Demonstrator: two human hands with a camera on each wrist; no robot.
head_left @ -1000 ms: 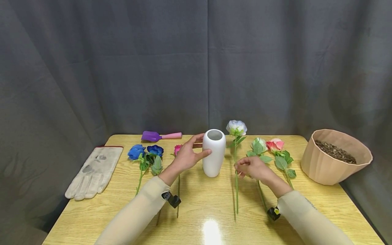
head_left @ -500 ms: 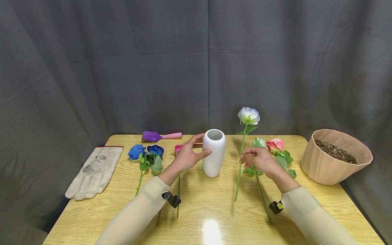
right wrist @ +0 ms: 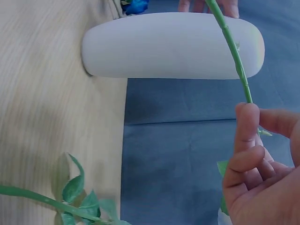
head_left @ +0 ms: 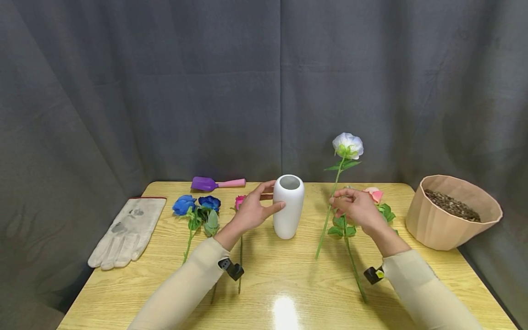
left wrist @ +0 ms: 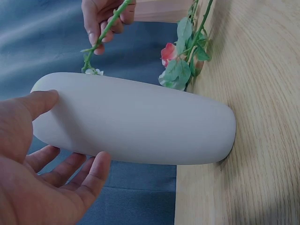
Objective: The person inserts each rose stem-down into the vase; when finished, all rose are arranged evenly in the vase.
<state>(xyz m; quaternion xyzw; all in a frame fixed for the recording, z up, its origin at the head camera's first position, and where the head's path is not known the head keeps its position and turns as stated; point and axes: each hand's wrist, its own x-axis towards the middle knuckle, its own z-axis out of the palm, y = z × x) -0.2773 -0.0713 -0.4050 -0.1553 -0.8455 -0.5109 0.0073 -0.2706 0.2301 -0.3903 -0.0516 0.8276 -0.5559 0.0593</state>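
Note:
A white vase (head_left: 288, 208) stands upright mid-table, its mouth facing up. My left hand (head_left: 254, 207) holds its upper part from the left, thumb on the near side and fingers round the back, as the left wrist view shows on the vase (left wrist: 136, 119). To the right of the vase, my right hand (head_left: 355, 208) pinches the green stem of a white artificial flower (head_left: 348, 145) between thumb and fingertips. The flower is raised off the table, bloom up, stem leaning. In the right wrist view the stem (right wrist: 234, 54) crosses in front of the vase.
Two blue roses (head_left: 184, 205) and a pink flower (head_left: 239, 201) lie left. Under my right hand lie a leafy stem (head_left: 352, 261) and a coral rose (head_left: 374, 194). A planter of soil (head_left: 420, 224), gloves (head_left: 128, 231) and a purple scoop (head_left: 204, 184) sit around the edges.
My right hand has lifted the white flower up and to the right, and its stem has tilted from near vertical to leaning right. The left hand and vase have stayed put.

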